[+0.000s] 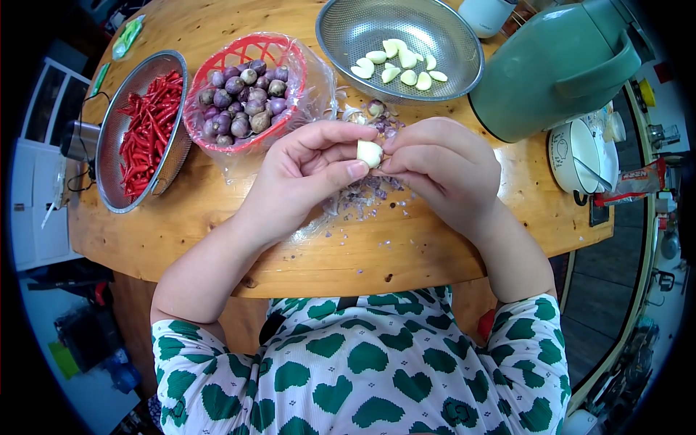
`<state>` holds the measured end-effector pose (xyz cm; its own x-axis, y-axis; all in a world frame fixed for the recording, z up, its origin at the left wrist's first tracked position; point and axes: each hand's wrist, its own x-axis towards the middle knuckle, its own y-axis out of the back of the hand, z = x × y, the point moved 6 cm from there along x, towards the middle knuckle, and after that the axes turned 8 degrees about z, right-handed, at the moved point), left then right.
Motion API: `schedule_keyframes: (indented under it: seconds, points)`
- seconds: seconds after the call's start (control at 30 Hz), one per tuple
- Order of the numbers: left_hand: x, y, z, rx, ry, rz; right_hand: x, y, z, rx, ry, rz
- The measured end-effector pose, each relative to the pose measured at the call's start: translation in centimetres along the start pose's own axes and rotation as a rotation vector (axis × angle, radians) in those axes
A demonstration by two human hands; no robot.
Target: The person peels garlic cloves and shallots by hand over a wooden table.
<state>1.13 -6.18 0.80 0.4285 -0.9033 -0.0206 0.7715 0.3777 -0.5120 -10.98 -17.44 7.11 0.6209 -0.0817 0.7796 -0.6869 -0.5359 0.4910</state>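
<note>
Thumb and fingers of the left hand (308, 156) hold a pale, cream-white, rounded peeled bulb (370, 154) in a narrow pinch, thumb below and fingertips above. The bulb is raised above a varnished, honey-coloured wooden table (138, 239), between the 2 hands. The right hand (446, 159) is beside it, its fingers bent and drawn close together, tips at the bulb's right edge; whether they grip a shred of skin cannot be told.

Beneath the hands lies a scatter of papery purple and whitish skins (373, 192), with 1 small purple-brown bulb (375, 107) at its far edge. Beyond the hands stands a round, perforated silver metal colander (348, 32) with smooth, pale yellow-white cloves (409, 78) in it.

To the left of this colander, a round red plastic lattice basket (299, 69), with clear crinkled plastic film (322, 87) about it, holds many round purple-skinned bulbs (246, 101). Farther left, a 2nd perforated metal colander (110, 159) is filled with slim, glossy red chillies (148, 138).

On the right stand a large sage-green jug with a loop handle (529, 80) and, nearer the table's edge, a white enamel pot (569, 156). The person wears a white garment printed with green hearts (366, 359).
</note>
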Motion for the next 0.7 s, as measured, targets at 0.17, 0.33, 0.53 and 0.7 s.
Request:
schedule_keyframes:
  seconds: [0.17,0.33,0.53,0.7]
  points:
    - [-0.08,0.05,0.03,-0.009,-0.007,-0.028,0.22,0.17,-0.78,0.027,0.046,-0.005]
    - [0.06,0.19,0.07,0.031,0.029,-0.022,-0.06,0.17,-0.40,0.058,-0.009,0.067]
    - [-0.01,0.23,0.19,0.036,0.020,-0.035,0.16,0.22,-0.64,0.048,0.020,0.049]
    - [-0.08,0.24,0.10,0.049,0.009,-0.019,0.08,0.45,-0.72,0.047,0.031,0.040]
